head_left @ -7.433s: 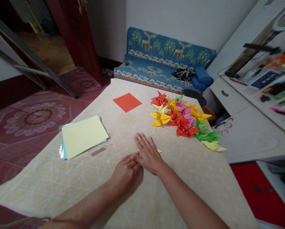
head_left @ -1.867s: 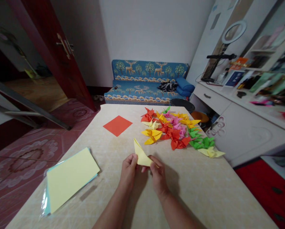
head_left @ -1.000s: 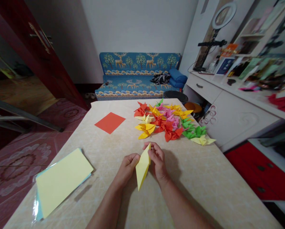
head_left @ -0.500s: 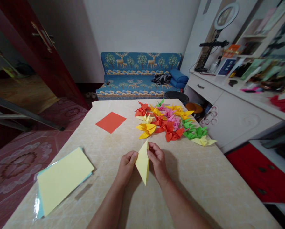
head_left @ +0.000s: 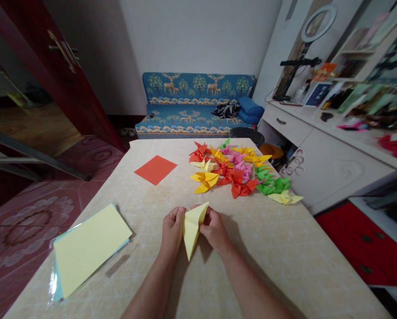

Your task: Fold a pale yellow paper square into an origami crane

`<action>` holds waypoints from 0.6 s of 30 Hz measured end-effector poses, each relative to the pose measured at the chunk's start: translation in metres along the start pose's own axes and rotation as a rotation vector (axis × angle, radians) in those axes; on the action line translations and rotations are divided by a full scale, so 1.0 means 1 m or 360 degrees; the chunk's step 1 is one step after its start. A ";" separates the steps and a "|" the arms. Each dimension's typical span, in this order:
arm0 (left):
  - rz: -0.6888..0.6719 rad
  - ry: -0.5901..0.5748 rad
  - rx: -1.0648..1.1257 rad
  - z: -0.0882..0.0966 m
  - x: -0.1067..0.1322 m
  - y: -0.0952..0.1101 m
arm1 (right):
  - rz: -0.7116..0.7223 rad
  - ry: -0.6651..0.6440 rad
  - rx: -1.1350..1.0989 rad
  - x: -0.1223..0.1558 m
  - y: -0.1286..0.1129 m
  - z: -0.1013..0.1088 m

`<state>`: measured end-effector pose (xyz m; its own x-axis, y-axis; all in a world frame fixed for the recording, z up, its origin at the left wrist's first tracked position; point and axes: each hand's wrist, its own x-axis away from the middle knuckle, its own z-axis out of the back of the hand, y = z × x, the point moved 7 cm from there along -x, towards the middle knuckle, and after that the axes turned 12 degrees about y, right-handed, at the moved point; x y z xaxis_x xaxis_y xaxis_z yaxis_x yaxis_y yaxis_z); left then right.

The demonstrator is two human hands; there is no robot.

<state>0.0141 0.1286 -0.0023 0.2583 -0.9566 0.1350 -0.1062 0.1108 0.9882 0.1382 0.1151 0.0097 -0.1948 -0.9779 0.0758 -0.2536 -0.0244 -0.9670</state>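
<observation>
A folded piece of pale yellow origami paper [head_left: 192,227] is held upright over the near middle of the table, its lower end a narrow point. My left hand [head_left: 173,225] pinches its left edge between thumb and fingers. My right hand [head_left: 214,226] grips the right side; some of those fingertips are hidden behind the paper. The upper flap leans toward the right. Beyond my hands lie several folded paper cranes, among them an orange-yellow one [head_left: 205,180], red ones [head_left: 243,187], green ones [head_left: 274,185] and a pale yellow one [head_left: 286,197].
A flat red paper square [head_left: 156,169] lies at the table's far left. Nearer, a stack of pale yellow sheets [head_left: 92,250] rests on a clear plastic sleeve with blue sheets. Behind the table [head_left: 145,204] stands a blue patterned sofa [head_left: 188,116]; a white cabinet [head_left: 331,155] is to the right.
The yellow paper has turned and tilted in my hands, its top now leaning right and its lower tip shifted left. Both hands have moved slightly left. The view has shifted a little.
</observation>
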 end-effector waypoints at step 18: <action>0.0054 -0.0062 -0.0045 -0.004 0.001 -0.001 | 0.0068 0.0380 -0.0062 -0.005 -0.001 0.017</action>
<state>0.0180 0.1289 -0.0030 0.2172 -0.9619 0.1663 -0.0868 0.1507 0.9848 0.1558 0.1167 0.0061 -0.4236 -0.9009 0.0950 -0.2759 0.0284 -0.9608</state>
